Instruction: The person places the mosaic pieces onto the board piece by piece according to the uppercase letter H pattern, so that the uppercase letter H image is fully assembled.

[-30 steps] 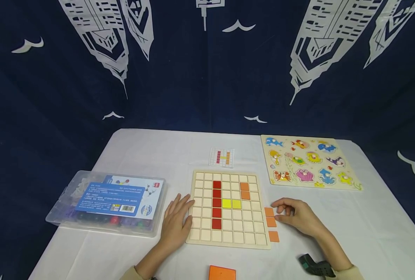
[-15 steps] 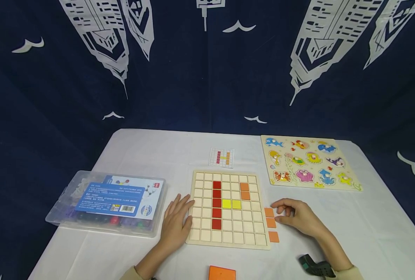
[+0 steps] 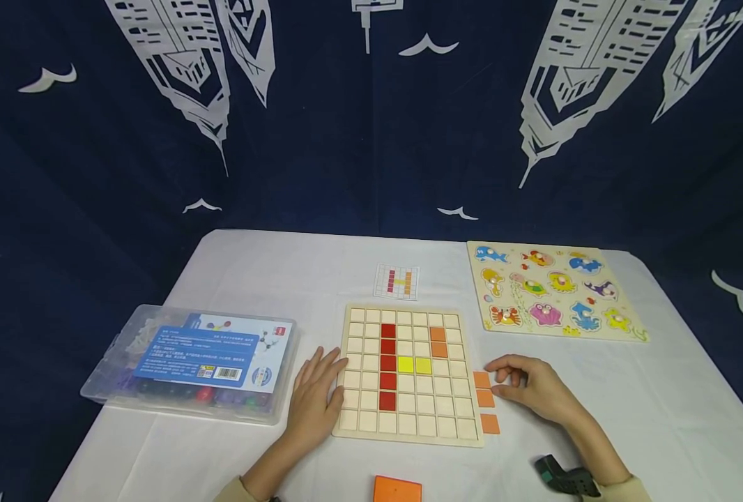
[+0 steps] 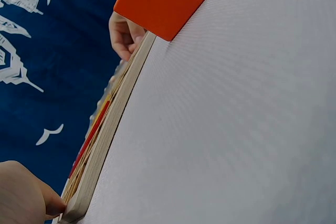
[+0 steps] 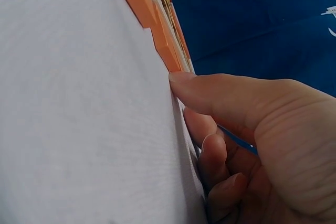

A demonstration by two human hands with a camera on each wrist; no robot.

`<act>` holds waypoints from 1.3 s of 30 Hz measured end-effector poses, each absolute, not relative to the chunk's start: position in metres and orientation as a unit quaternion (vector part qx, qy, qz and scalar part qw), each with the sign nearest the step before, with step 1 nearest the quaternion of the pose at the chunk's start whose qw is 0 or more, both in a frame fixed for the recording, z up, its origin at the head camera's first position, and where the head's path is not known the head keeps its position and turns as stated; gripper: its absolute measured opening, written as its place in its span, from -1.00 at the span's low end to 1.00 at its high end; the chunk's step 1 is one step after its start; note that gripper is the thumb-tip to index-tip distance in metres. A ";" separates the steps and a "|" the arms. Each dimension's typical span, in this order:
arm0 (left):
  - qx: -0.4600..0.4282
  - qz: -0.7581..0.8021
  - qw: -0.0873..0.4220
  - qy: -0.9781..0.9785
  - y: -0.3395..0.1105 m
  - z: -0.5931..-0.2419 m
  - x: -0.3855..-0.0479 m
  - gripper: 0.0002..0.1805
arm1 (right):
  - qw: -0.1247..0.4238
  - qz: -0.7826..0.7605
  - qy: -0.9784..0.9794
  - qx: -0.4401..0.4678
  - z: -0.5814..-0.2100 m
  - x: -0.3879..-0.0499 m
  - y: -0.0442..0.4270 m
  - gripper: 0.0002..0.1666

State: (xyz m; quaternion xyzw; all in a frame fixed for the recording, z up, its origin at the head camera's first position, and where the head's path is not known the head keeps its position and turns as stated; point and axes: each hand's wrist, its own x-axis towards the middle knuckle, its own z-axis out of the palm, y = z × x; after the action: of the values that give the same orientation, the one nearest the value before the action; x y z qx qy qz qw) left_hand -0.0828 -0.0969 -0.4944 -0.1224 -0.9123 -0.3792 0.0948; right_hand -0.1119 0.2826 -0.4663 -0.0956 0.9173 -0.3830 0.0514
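Note:
A wooden grid board (image 3: 409, 427) lies mid-table. It holds a column of red tiles (image 3: 387, 364), two yellow tiles (image 3: 414, 365) side by side and two orange tiles (image 3: 438, 342). My left hand (image 3: 313, 399) rests along the board's left edge, fingers extended; in the left wrist view the thumb (image 4: 51, 201) touches the board's corner. Loose orange tiles (image 3: 490, 424) lie by the board's right edge. My right hand (image 3: 532, 388) is beside them, fingers loosely bent, with its thumb (image 5: 205, 90) at the edge of one tile in the right wrist view.
A printed pattern card (image 3: 396, 282) lies behind the board. A clear plastic case (image 3: 120, 397) sits left, a sea-animal knob puzzle (image 3: 560, 289) back right. An orange block (image 3: 398, 489) stands at the front, and a dark device (image 3: 564, 477) is by the right forearm.

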 end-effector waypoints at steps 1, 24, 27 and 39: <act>-0.122 -0.380 0.094 -0.912 -0.097 -0.494 -0.083 -0.53 | 0.049 -0.383 0.918 -0.095 -0.466 -0.112 0.282 -0.69; -0.122 -0.379 0.089 -0.913 -0.097 -0.494 -0.084 -0.53 | 0.046 -0.382 0.918 -0.096 -0.465 -0.112 0.281 -0.69; -0.120 -0.379 0.088 -0.913 -0.097 -0.494 -0.083 -0.53 | 0.041 -0.384 0.917 -0.100 -0.465 -0.112 0.280 -0.69; -0.118 -0.383 0.085 -0.912 -0.096 -0.493 -0.082 -0.53 | 0.017 -0.391 0.911 -0.126 -0.466 -0.111 0.278 -0.70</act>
State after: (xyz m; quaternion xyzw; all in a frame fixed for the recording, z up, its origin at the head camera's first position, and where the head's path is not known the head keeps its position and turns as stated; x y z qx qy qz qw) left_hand -0.0825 -0.0960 -0.4928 -0.1185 -0.9124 -0.3826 0.0846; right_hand -0.1111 0.2775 -0.4660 -0.1262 0.9115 -0.3911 0.0170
